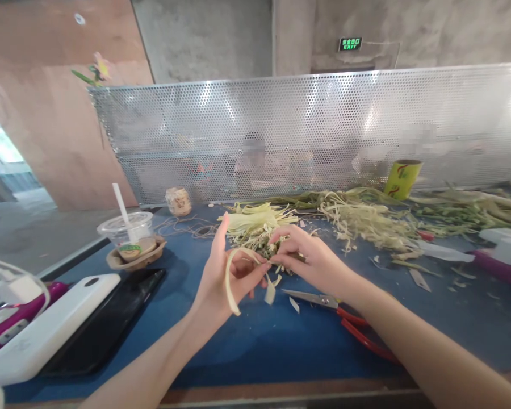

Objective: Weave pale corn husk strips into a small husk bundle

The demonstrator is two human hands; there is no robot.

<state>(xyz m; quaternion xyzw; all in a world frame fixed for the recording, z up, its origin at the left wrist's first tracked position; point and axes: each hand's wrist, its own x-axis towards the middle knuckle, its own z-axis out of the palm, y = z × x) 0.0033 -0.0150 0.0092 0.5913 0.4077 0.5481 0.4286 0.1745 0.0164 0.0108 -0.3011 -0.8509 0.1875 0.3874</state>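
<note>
My left hand [234, 275] pinches a pale, curled plant strip [230, 284] that loops over its fingers and hangs down. Close beside it, my right hand [296, 250] has its fingertips pressed together at the strip's right end, near the left thumb. A small pale piece [271, 291] dangles below the fingertips. Behind both hands lies a bundle of pale yellow-green stalks [259, 218], partly hidden by the fingers. Scissors with red handles [357, 321] rest on the blue table [247, 352], partly under my right forearm.
At left are a lidded cup with straw [130, 236], a white power bank [55, 324] and a black phone [106, 324]. A twine ball [178, 201], shredded fibres [366, 218] and a yellow roll [403, 179] stand or lie before a perforated metal screen [281, 130]. A knife [445, 251] lies right.
</note>
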